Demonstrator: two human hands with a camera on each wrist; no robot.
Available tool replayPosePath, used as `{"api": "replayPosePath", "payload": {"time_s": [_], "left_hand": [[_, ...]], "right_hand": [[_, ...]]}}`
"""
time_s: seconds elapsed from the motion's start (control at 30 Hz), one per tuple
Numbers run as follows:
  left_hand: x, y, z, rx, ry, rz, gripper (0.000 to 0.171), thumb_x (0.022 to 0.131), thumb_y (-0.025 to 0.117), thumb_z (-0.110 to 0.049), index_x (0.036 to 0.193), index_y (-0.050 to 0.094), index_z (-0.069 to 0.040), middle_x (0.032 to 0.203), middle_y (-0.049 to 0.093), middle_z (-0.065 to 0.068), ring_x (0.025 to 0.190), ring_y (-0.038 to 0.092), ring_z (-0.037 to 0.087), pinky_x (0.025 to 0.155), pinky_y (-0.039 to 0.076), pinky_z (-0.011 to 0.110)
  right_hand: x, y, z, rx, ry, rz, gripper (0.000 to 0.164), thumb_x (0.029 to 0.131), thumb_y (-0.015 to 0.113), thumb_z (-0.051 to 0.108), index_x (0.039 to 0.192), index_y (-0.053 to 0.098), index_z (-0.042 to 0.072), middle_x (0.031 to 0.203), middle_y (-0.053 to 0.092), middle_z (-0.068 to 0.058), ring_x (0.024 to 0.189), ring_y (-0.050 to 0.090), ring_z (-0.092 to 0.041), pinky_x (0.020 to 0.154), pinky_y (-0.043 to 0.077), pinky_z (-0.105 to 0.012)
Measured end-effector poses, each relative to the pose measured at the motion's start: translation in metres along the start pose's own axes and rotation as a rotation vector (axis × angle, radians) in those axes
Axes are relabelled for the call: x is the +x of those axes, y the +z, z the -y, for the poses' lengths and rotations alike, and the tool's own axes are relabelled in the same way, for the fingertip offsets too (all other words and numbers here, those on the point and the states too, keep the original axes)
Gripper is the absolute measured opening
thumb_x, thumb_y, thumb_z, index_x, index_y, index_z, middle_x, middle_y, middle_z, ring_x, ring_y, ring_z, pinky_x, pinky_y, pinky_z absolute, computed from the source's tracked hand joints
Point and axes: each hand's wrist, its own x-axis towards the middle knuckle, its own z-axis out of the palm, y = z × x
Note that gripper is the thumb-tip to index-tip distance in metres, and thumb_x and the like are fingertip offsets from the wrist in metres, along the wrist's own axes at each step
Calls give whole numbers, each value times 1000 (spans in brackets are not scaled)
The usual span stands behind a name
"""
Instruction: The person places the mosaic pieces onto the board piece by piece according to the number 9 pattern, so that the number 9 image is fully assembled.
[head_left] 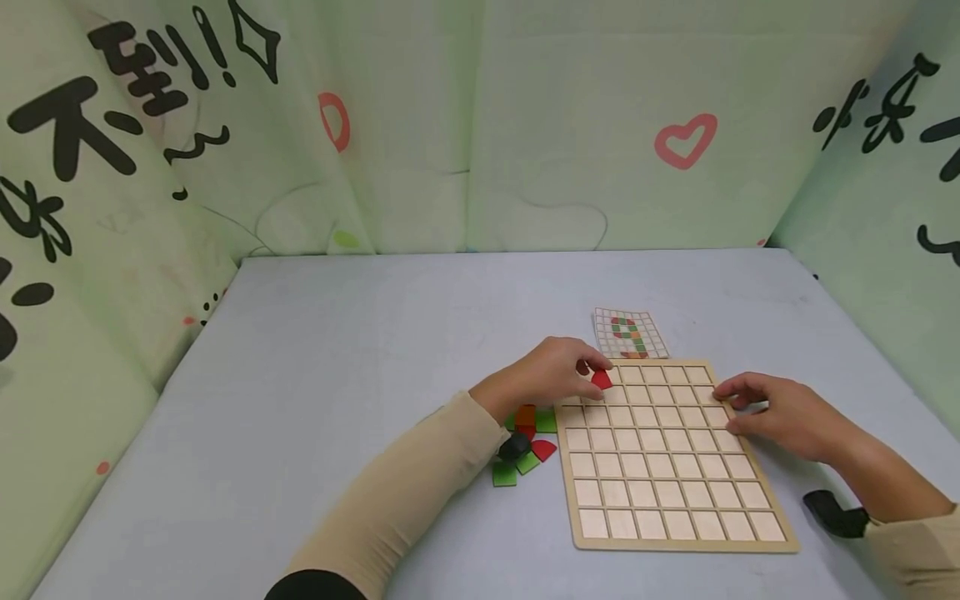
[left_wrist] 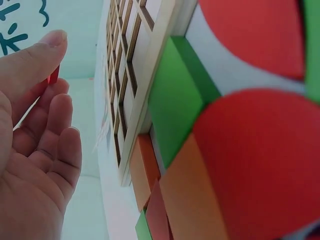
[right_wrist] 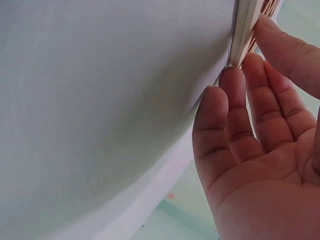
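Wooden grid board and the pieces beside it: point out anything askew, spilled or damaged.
Nothing visible looks spilled or damaged. The only untidy spot is the loose coloured pieces, jumbled at odd angles left of the wooden grid board; against its neat rows of cells they look disordered, though probably just a working supply.

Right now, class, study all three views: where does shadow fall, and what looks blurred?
Head view: light is even, and the board fairly clear; right wrist view: a broad, soft shadow dims the table beside the right fingers; left wrist view: the big red block nearest the lens looks soft-edged, and the backdrop hazy.
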Motion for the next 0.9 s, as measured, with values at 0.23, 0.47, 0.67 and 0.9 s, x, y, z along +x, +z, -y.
{"api": "replayPosePath", "payload": {"time_s": [0.23, 0.47, 0.67, 0.9], "left_hand": [[7, 5, -4, 29, 5, 18, 41, 90, 78, -22, 130, 69, -16, 111, 65, -10, 100, 54, 6, 80, 45, 14], [13, 11, -7, 86, 18, 39, 40, 90, 78, -24, 129, 70, -18, 115, 65, -11, 105, 52, 5, 86, 43, 14], [16, 15, -9, 237, 54, 66, 40, 91, 76, -28, 130, 69, -19, 122, 65, -10, 106, 51, 4, 90, 38, 11], [18, 17, -9, 260, 73, 83, 41, 93, 74, -25, 132, 67, -17, 118, 66, -7, 98, 52, 4, 80, 39, 11]], "right_hand": [[0, 0, -1, 1, -5, -1, 41, 83, 81, 17, 117, 65, 2, 104, 66, -9, 89, 55, -6, 70, 46, -26], [0, 1, -2, 6, -3, -1, 41, 82, 81, 17, 117, 65, 1, 104, 66, -8, 89, 55, -8, 70, 46, -26], [-1, 1, -3, 15, -25, -9, 39, 82, 81, 16, 116, 66, 3, 103, 66, -7, 88, 54, -1, 70, 45, -25], [0, 1, -3, 5, -30, -15, 40, 82, 82, 16, 116, 66, 3, 104, 66, -7, 88, 54, -2, 70, 45, -26]]}}
